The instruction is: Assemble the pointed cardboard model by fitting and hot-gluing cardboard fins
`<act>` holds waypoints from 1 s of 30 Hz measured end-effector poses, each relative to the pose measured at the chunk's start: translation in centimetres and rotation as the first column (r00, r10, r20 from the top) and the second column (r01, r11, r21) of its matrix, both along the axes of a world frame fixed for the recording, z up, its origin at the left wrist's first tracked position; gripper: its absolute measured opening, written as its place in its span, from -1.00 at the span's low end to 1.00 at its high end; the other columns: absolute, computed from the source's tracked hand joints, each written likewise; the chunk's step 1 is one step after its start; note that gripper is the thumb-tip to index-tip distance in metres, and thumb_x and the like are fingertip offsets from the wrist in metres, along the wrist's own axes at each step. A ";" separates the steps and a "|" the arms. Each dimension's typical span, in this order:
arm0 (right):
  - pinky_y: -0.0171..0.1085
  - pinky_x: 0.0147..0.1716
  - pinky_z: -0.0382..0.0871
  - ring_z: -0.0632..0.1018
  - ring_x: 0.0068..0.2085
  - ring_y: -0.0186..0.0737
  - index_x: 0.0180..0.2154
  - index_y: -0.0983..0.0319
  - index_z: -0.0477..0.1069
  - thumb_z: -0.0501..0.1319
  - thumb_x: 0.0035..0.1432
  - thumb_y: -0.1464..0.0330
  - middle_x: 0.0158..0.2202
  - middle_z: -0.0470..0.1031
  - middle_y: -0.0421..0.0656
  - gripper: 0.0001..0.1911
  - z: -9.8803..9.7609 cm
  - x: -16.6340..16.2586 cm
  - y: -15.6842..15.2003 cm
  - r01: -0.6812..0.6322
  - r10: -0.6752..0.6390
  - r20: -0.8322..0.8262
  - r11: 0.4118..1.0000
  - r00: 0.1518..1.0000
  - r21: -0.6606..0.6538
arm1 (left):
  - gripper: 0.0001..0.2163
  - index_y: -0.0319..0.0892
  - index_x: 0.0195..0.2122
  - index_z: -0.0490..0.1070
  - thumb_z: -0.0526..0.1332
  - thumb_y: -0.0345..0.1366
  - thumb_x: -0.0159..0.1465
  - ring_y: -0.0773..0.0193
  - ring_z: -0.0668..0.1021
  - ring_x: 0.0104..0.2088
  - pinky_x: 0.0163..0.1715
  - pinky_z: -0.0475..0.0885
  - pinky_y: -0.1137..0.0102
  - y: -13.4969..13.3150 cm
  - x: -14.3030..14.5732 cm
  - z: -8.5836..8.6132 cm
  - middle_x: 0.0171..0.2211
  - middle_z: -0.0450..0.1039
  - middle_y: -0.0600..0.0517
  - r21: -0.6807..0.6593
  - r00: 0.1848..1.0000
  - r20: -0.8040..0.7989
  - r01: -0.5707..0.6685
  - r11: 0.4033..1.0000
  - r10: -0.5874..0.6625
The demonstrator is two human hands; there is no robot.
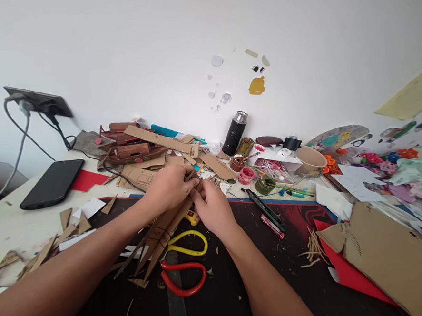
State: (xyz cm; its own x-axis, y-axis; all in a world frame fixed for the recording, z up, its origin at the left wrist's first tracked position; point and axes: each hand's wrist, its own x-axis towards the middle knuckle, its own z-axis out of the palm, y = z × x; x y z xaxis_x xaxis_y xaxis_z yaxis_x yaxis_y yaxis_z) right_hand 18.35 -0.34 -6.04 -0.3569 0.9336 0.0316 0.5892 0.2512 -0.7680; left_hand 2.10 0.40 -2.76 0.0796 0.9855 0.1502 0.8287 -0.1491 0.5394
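My left hand (171, 186) and my right hand (213, 206) meet over the middle of the dark mat. Both are closed on the upper end of a long folded piece of cardboard (163, 229), pinching it between thumbs and fingers. Its pointed strips hang down toward me, and its top is partly hidden by my fingers. Just under it lie scissors with one yellow and one red handle (185, 278); their blades are largely covered by the cardboard. A yellow tool (191, 217), perhaps a tape measure or cutter, sits beside my right hand. A flat metal strip (177, 303) lies below the scissors.
Cardboard scraps (66, 225) and a phone (54, 182) are at left. Behind stand model boats (136, 152), a black thermos (235, 133) and open paint jars (246, 176). A green cutter (265, 209) lies right of my hands, with a large cardboard sheet (387, 259) farther right.
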 end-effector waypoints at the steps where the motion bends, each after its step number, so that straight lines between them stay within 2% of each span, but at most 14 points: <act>1: -0.28 -0.39 0.27 0.56 -0.45 -0.23 -0.29 0.14 0.24 0.17 0.48 0.32 -0.43 0.53 -0.24 -0.78 0.0 0.0 0.0 0.001 -0.001 0.001 1.000 1.000 -0.001 | -0.84 -0.07 -0.32 0.55 0.20 -0.19 0.30 0.04 0.60 -0.29 -0.30 0.29 0.26 0.0 0.0 0.0 -0.35 0.63 0.00 0.000 1.000 -0.002 -0.001 1.000 0.001; 11: -0.27 -0.38 0.30 0.59 -0.44 -0.21 -0.28 0.13 0.25 0.17 0.47 0.30 -0.42 0.54 -0.24 -0.80 0.1 0.0 0.0 0.007 -0.007 0.020 1.000 1.000 -0.016 | -0.85 -0.07 -0.38 0.51 0.20 -0.22 0.30 0.06 0.56 -0.34 -0.34 0.28 0.27 -0.1 0.1 0.2 -0.40 0.59 0.03 0.012 1.000 -0.008 0.008 1.000 -0.008; 19: -0.27 -0.37 0.31 0.61 -0.42 -0.19 -0.29 0.13 0.24 0.16 0.47 0.30 -0.44 0.53 -0.25 -0.79 0.2 0.0 0.0 0.006 -0.006 0.030 1.000 1.000 -0.019 | -0.85 -0.07 -0.34 0.54 0.20 -0.21 0.30 0.06 0.59 -0.30 -0.30 0.31 0.27 -0.1 0.1 0.3 -0.35 0.63 0.02 -0.004 1.000 -0.006 0.015 1.000 -0.015; 30: -0.27 -0.36 0.26 0.58 -0.40 -0.22 -0.28 0.15 0.28 0.18 0.47 0.32 -0.35 0.55 -0.21 -0.80 0.3 0.0 -0.1 0.010 -0.009 0.041 1.000 0.999 -0.011 | -0.83 -0.07 -0.33 0.55 0.17 -0.21 0.31 0.03 0.61 -0.26 -0.26 0.33 0.27 -0.1 0.2 0.2 -0.30 0.67 -0.01 -0.002 1.000 -0.014 0.018 1.000 -0.018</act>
State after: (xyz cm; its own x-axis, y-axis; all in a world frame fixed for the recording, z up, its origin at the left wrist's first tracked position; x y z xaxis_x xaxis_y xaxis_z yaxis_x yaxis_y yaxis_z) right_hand 18.33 -0.40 -5.72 -0.3487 0.9372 0.0068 0.6222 0.2369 -0.7462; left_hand 2.31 0.30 -2.54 0.0991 0.9842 0.1470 0.8332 -0.1628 0.5284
